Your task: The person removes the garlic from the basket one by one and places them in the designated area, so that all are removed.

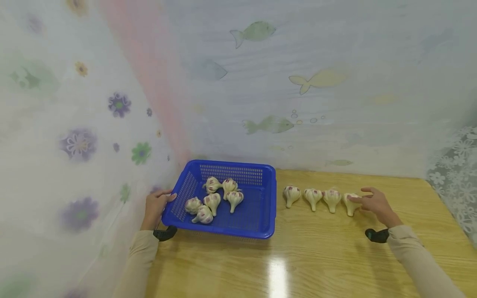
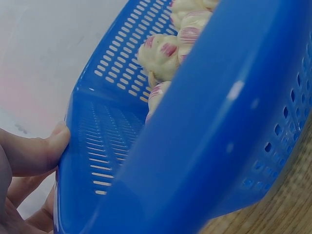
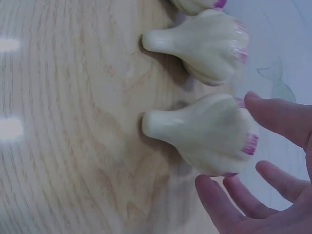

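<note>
A blue plastic basket [image 1: 266,198] with slotted sides stands on the table, with several garlic bulbs [image 1: 212,202] toward its left side. My left hand [image 1: 155,207] holds the basket's left rim; in the left wrist view its thumb [image 2: 41,151] lies against the rim, the other fingers outside. Several more garlic bulbs [image 1: 313,198] lie in a row right of the basket, stems toward me. My right hand [image 1: 376,205] is at the rightmost garlic bulb [image 3: 209,134], thumb and fingers spread on either side, fingertips right at its surface.
The wooden table [image 1: 316,256] backs onto a wall [image 1: 335,136] covered with fish-patterned sheeting. Another wall [image 1: 93,174] with flower prints rises close beside my left hand. A lace-patterned cloth [image 1: 452,174] hangs at the right edge.
</note>
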### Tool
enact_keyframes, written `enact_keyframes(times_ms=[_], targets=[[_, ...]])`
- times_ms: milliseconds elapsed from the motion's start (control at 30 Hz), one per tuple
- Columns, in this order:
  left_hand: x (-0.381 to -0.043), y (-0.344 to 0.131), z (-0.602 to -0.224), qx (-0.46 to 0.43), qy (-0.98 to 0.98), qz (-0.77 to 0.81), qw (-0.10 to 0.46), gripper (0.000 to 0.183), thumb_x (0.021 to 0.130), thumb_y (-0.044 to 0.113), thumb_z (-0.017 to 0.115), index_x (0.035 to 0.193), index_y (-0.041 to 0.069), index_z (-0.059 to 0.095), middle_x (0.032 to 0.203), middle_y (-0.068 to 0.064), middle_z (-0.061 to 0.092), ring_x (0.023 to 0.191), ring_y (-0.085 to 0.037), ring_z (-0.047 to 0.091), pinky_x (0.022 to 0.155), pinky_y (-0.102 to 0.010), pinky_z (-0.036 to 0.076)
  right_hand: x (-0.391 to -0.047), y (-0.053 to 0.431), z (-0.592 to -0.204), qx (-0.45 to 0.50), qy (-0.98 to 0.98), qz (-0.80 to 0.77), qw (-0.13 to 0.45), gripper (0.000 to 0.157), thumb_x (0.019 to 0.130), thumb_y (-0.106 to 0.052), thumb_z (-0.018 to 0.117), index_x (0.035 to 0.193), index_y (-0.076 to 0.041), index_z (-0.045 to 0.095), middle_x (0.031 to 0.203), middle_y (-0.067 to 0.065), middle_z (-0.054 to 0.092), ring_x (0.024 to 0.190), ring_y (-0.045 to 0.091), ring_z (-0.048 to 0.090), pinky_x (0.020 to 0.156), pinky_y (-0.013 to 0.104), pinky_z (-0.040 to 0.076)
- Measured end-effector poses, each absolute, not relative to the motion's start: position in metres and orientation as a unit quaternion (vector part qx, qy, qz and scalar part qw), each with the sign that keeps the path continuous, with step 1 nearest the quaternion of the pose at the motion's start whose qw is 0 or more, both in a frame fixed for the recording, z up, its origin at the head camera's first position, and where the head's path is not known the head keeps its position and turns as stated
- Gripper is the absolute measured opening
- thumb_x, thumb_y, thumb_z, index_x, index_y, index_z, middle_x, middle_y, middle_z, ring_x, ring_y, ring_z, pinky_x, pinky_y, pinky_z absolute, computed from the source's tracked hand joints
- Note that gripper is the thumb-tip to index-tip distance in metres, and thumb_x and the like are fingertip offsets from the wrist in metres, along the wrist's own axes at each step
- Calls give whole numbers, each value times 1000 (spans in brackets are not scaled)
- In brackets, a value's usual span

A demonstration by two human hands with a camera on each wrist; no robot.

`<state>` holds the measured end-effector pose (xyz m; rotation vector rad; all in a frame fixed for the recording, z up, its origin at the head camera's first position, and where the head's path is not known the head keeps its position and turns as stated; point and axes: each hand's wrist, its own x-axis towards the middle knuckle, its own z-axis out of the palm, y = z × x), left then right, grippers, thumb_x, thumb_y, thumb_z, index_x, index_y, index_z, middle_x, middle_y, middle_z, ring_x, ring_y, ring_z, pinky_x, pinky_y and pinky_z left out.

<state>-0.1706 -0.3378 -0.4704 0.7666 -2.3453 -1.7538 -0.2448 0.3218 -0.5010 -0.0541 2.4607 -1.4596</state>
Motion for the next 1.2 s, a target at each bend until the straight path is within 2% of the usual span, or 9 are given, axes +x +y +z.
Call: enact_keyframes(times_ms=[133, 200, 400, 533, 733, 1200], targets=[[-169, -338, -473, 252, -772, -581, 50, 45, 88, 13, 64, 128, -4, 56, 134, -23, 48, 116, -36, 50, 98, -46, 41, -243, 324, -495, -26, 853, -502, 139, 77, 94, -22, 60, 139, 20, 15, 131, 46, 29, 109, 53, 48, 88, 50, 47], [-168, -339, -476, 252, -773, -580, 47, 45, 88, 14, 65, 129, -3, 56, 134, -23, 48, 114, -35, 51, 96, -45, 42, -243, 326, -493, -28, 856, -497, 140, 76, 93, -21, 60, 139, 20, 17, 131, 46, 30, 110, 53, 47, 88, 51, 46], [-167, -339, -475, 259, -771, -580, 50, 46, 86, 16, 67, 127, -2, 58, 130, -22, 51, 93, -21, 61, 80, -32, 51, -243, 327, -488, -42, 866, -482, 131, 72, 94, -23, 60, 139, 19, 21, 131, 45, 32, 113, 53, 44, 88, 52, 46], [-166, -338, -472, 259, -764, -589, 46, 46, 87, 17, 67, 128, -2, 57, 129, -22, 51, 86, -17, 62, 76, -30, 52, -244, 324, -478, -54, 872, -471, 120, 67, 95, -21, 58, 137, 18, 25, 130, 44, 34, 114, 52, 43, 88, 51, 46], [-168, -339, -472, 256, -766, -587, 51, 46, 86, 17, 69, 127, -2, 58, 130, -22, 51, 89, -18, 62, 73, -27, 52, -251, 318, -460, -76, 882, -451, 109, 64, 95, -26, 58, 135, 16, 31, 130, 43, 33, 115, 52, 41, 89, 53, 45], [-167, -337, -468, 252, -765, -591, 48, 46, 86, 15, 68, 126, -4, 57, 128, -23, 52, 87, -19, 62, 75, -32, 53, -252, 272, -410, -141, 878, -445, 108, 56, 93, -26, 61, 133, 9, 40, 129, 33, 42, 112, 45, 48, 85, 47, 48]])
